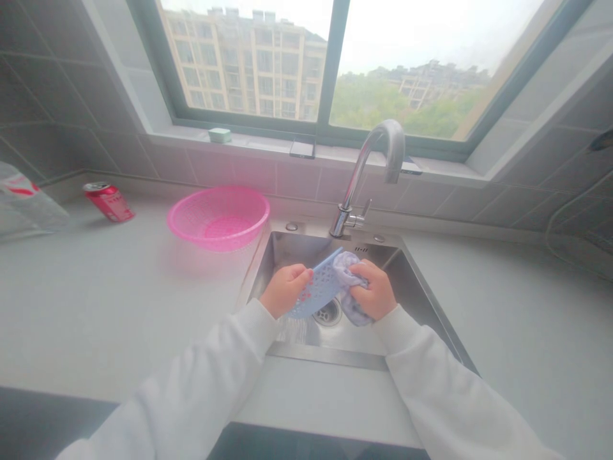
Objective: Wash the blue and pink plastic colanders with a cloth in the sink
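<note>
Over the steel sink (287,252), my left hand (283,289) grips the edge of a pale blue perforated plastic piece (318,286), holding it tilted. My right hand (376,291) is closed around a bunched light blue cloth (345,263) that presses against the far side of that piece. Both hands hover above the drain (328,313). White sleeves cover both arms.
A chrome faucet (378,144) arches over the sink's back edge. A pink plastic colander (219,217) sits on the counter to the left, with a red can (109,202) lying on its side and a plastic bag (22,201) farther left. A window ledge runs behind.
</note>
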Tool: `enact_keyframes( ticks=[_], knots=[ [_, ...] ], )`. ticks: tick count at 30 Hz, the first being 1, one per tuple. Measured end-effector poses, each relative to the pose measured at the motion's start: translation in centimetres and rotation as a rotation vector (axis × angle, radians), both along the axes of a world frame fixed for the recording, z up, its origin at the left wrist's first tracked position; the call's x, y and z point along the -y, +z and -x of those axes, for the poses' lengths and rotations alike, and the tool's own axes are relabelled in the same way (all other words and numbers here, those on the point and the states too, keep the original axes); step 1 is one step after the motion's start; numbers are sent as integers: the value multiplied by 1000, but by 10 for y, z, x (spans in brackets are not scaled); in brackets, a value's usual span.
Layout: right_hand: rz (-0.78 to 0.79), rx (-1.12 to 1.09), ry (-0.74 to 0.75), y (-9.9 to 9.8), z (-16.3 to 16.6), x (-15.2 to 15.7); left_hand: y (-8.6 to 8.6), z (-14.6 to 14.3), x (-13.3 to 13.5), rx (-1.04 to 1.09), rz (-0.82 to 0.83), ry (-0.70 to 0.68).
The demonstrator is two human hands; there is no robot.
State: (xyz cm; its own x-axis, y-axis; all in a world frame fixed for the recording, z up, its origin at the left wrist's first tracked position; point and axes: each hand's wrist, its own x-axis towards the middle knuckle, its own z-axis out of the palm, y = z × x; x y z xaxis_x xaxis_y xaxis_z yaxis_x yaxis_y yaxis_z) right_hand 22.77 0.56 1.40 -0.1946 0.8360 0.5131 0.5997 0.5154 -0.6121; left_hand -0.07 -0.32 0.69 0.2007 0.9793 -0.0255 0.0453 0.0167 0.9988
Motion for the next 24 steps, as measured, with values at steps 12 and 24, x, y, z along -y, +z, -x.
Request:
enact_keyframes(
  ticks=[12,24],
  knots=[
    [39,-9,-20,2,1,1,-2,2,0,4,8,-5],
    [43,-19,-12,1,0,1,4,1,1,66,71,-9]
  ],
)
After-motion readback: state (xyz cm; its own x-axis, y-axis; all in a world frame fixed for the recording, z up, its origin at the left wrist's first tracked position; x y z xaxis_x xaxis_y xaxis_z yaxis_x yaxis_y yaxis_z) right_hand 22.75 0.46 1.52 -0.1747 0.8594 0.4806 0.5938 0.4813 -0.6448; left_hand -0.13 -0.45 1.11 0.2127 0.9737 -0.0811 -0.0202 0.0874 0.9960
